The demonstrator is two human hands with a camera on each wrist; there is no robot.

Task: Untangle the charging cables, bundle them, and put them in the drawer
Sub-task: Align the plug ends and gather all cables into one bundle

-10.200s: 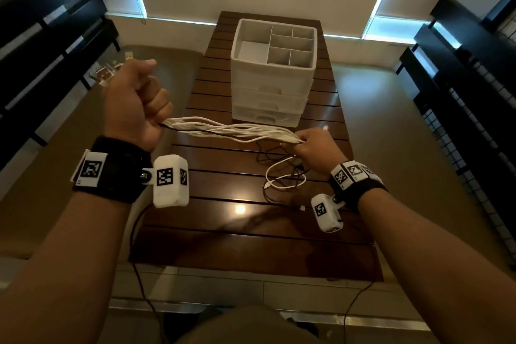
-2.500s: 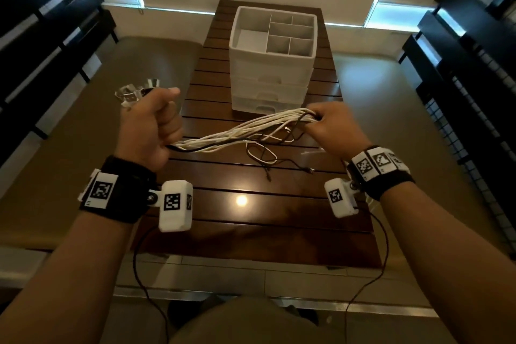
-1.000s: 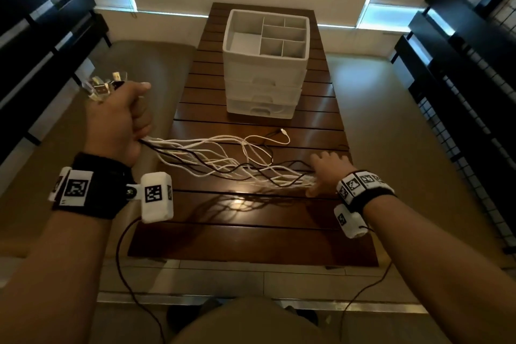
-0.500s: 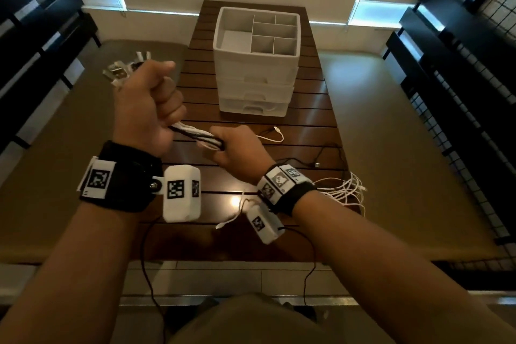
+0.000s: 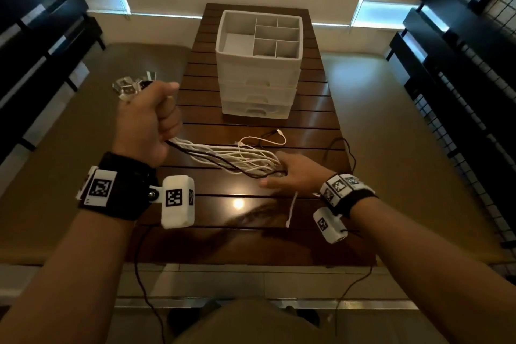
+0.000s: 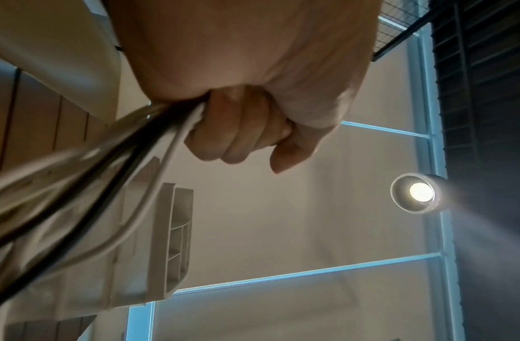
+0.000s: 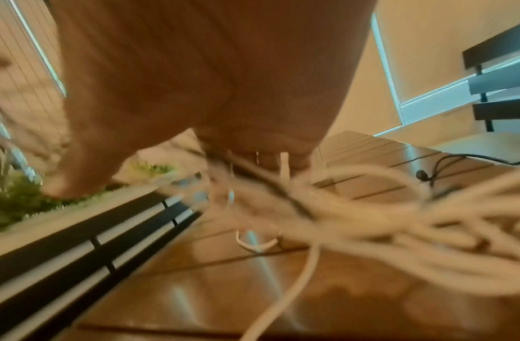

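My left hand [image 5: 156, 120] is a fist round one end of the charging cables [image 5: 231, 156], mostly white with a black one among them. Their plugs [image 5: 132, 86] stick out above the fist. In the left wrist view the fingers [image 6: 241, 138] curl tightly on the strands [image 6: 130, 147]. The bundle runs right and down to my right hand [image 5: 293, 176], low over the table, fingers curled round it and thumb out. The right wrist view is blurred, with cables [image 7: 355, 207] fanning out from the palm. The white drawer unit [image 5: 259, 86] stands behind, drawers shut.
The slatted wooden table [image 5: 251, 240] carries a loose white cable loop [image 5: 268, 139] and a black cable [image 5: 347, 153] near its right edge. One white end [image 5: 291, 209] trails below my right hand. Dark benches line both sides; the unit's top tray has open compartments.
My right hand has slid from beside the left fist along the bundle, rightward and down to the table. The left fist has stayed raised, still gripping the plug ends.
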